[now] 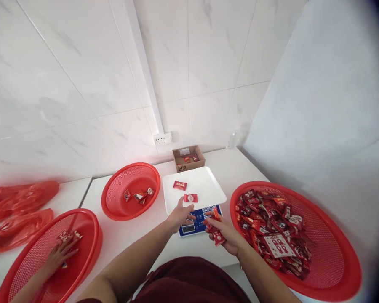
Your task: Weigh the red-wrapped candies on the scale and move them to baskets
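My left hand (180, 215) reaches over the front edge of a scale's white tray (204, 179), its fingers spread and holding nothing. Just beyond its fingertips lies a red wrapped candy packet (190, 198); whether they touch is unclear. Another red packet (180, 185) rests farther back on the tray. My right hand (230, 236) grips several small red candy packets (218, 239) in front of the scale's blue keypad (202, 227), which my hands partly cover. To its right, a big red basket (337, 248) holds a heap of similar packets (265, 219).
Left of the scale stands a red basket (105, 198) with a few packets. Another person's hand (61, 256) is inside a nearer red basket (93, 223). Red plastic bags (25, 227) lie far left. Behind the tray are a cardboard box (191, 165) and a wall socket (162, 139).
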`<state>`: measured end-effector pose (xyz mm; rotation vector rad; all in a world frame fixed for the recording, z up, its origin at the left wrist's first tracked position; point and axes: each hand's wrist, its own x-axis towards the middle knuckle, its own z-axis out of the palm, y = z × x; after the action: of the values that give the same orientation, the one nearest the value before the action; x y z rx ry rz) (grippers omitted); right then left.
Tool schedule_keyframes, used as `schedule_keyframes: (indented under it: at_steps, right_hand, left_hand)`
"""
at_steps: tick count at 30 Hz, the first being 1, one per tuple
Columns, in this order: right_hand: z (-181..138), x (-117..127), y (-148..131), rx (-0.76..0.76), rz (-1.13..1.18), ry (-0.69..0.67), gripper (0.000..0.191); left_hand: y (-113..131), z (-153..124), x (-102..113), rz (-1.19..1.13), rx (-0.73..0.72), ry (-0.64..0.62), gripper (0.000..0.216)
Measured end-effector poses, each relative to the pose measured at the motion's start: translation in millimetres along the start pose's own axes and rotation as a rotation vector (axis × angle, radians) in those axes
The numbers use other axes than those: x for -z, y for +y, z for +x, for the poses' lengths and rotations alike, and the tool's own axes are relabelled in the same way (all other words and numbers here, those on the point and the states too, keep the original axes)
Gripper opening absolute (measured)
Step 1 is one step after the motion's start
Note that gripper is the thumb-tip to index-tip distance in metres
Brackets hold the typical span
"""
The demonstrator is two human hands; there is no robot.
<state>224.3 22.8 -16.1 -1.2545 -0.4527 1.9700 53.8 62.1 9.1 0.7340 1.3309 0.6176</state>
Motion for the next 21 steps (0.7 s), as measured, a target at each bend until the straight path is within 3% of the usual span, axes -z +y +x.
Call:
schedule_keyframes:
  at_steps: [6, 11, 15, 21]
  right_hand:
    - [23, -20, -12, 0.076, -0.214, -0.084, 0.031]
    - [50, -30, -35, 0.146, -0.241, 0.012, 0.041]
    - [58, -26, -37, 0.142, -0.260, 0.083, 0.058]
    - [65, -30, -32, 0.099, -0.037, 0.054, 0.028]
  left_hand:
    - [-15, -7, -9, 0.058, -0.083, -0.041, 0.061]
    - [-16, -9, -5, -0.006, -0.055, 0.091, 0.059]
    - [-22, -10, 6, -0.025, -0.023, 0.096, 0.049]
    - [-30, -10, 10, -0.025, 0.021, 0.053, 0.038]
